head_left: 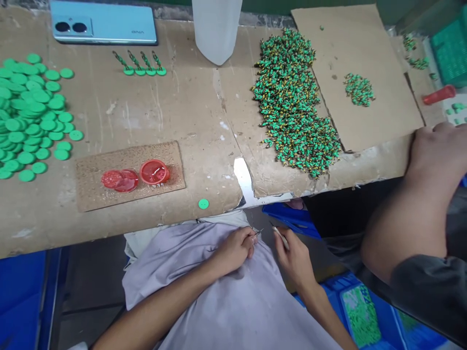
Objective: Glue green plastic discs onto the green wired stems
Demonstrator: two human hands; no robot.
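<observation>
Over my lap, my left hand [239, 249] is closed in a pinch; a thin, greyish tip sticks out past its fingers, too small to name. To its right, my right hand [295, 253] grips a thin white-handled tool [280, 233] with a dark, narrow tip pointing up and left. The two hands are apart. A single green button-like disc [203, 203] lies near the table edge above them. On a brown board [175, 160] stand a red cup [155, 172] with glossy red inside and another red piece [120, 180] beside it.
Green discs [32, 116] are piled at left, below a blue phone [105, 22]. Several small figures on green bases [145, 70] stand nearby. A heap of tiny green-and-yellow figures [295, 102] lies beside a cardboard sheet [375, 43]. A co-worker's arm [419, 194] reaches in from the right.
</observation>
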